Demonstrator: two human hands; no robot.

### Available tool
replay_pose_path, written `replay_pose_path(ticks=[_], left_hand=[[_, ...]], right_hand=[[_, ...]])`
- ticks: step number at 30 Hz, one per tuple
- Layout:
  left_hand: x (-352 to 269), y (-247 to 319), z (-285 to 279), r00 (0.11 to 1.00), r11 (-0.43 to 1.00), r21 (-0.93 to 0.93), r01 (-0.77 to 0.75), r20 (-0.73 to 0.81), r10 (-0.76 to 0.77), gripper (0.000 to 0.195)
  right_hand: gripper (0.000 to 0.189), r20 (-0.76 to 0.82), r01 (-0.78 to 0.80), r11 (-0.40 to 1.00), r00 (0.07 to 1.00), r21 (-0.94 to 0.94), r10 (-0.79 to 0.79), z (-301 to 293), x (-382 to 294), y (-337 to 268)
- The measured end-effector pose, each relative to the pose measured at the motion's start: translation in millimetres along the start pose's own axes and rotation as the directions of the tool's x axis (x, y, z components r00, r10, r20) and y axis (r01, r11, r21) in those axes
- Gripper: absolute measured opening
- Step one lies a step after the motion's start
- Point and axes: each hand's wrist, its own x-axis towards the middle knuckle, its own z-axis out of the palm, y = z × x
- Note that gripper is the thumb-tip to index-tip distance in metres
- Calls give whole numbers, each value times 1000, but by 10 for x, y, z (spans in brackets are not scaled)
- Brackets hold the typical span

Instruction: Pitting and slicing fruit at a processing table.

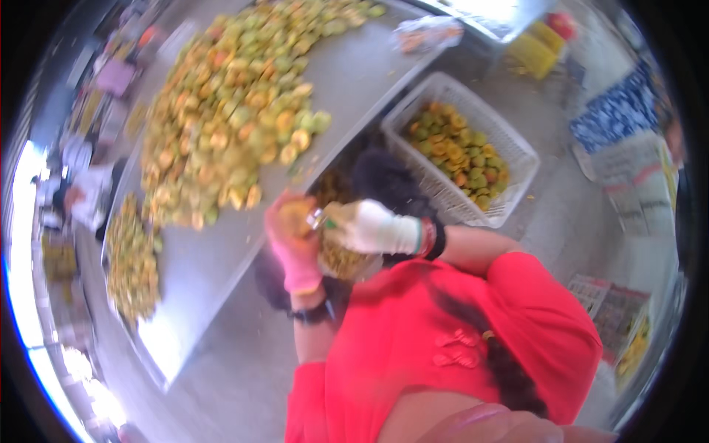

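In a pink glove, my left hand (292, 255) grips a yellow-orange fruit piece (297, 215), probably a peach half, by the table's near edge. My right hand (368, 226), in a white glove stained brown at the fingers, is closed on a small hand tool (316, 219). Its shiny metal end touches or nearly touches the fruit, and a bit of green shows at the fingers. Blur hides the tool's exact shape. Beneath both hands is a container of yellowish scraps (346, 259), partly covered by my right hand.
A metal table (216, 282) bears a large heap of halved fruit (232, 105) and a smaller pile (133, 260). Right of it stands a white plastic crate (462, 207) with fruit halves inside. A clear plastic bag (429, 34) lies near the table's far edge.
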Motion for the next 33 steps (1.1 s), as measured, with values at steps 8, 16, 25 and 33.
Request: replay_pose_path(ticks=[8, 16, 25, 33], left_hand=[[-35, -105, -100, 852, 426, -799, 423, 191, -488, 53], [-49, -5, -11, 899, 570, -756, 320, 54, -434, 57], [28, 81, 61, 876, 629, -706, 326, -25, -482, 69], [33, 36, 65, 903, 668, -694, 267, -62, -426, 68]], right_hand=[[20, 142, -376, 762, 923, 527, 357, 56, 206, -139], [16, 136, -381, 776, 921, 502, 364, 126, 290, -94], [16, 206, -361, 667, 931, 652, 303, 217, 277, -64], [21, 156, -179, 789, 982, 588, 107, 175, 328, 18]])
